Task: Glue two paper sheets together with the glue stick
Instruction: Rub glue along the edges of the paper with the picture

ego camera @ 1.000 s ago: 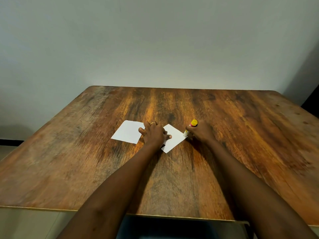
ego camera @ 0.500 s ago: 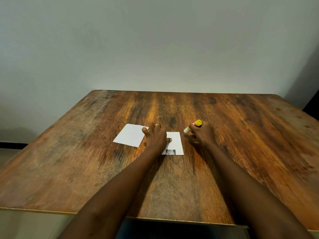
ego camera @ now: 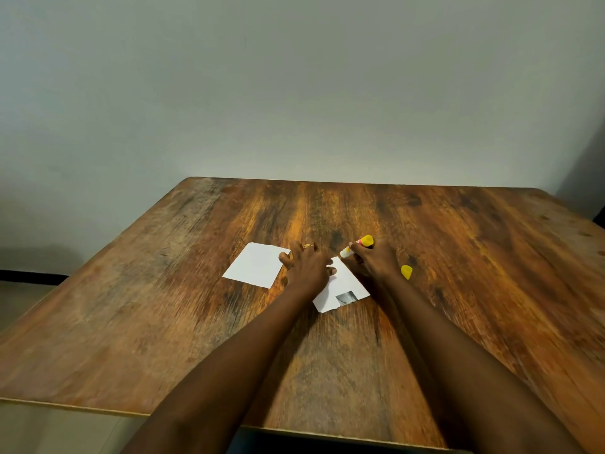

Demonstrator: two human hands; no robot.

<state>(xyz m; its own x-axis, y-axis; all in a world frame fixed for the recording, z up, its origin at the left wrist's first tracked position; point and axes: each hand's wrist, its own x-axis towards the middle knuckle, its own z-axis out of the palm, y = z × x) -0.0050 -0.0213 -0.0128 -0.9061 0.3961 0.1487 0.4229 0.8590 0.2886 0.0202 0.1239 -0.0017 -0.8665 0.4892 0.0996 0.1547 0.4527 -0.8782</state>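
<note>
Two white paper sheets lie on the wooden table (ego camera: 163, 306). The left sheet (ego camera: 255, 264) lies flat and uncovered. The right sheet (ego camera: 343, 290), with a small grey printed patch near its lower edge, is pinned under my left hand (ego camera: 306, 267), whose fingers are spread flat on it. My right hand (ego camera: 373, 260) grips the glue stick (ego camera: 358, 244), a white tube with a yellow end. The stick's white tip points down-left near the sheet's top corner. A yellow cap (ego camera: 406, 272) lies on the table just right of my right hand.
A plain grey wall stands behind the table's far edge (ego camera: 360, 182). The table's near edge (ego camera: 82, 408) runs along the bottom left. A dark opening shows at the far right (ego camera: 599, 191).
The right sheet has turned under my left hand and now sits at an angle. My right hand has shifted with the glue stick toward the sheet's top corner. The yellow cap now shows beside it.
</note>
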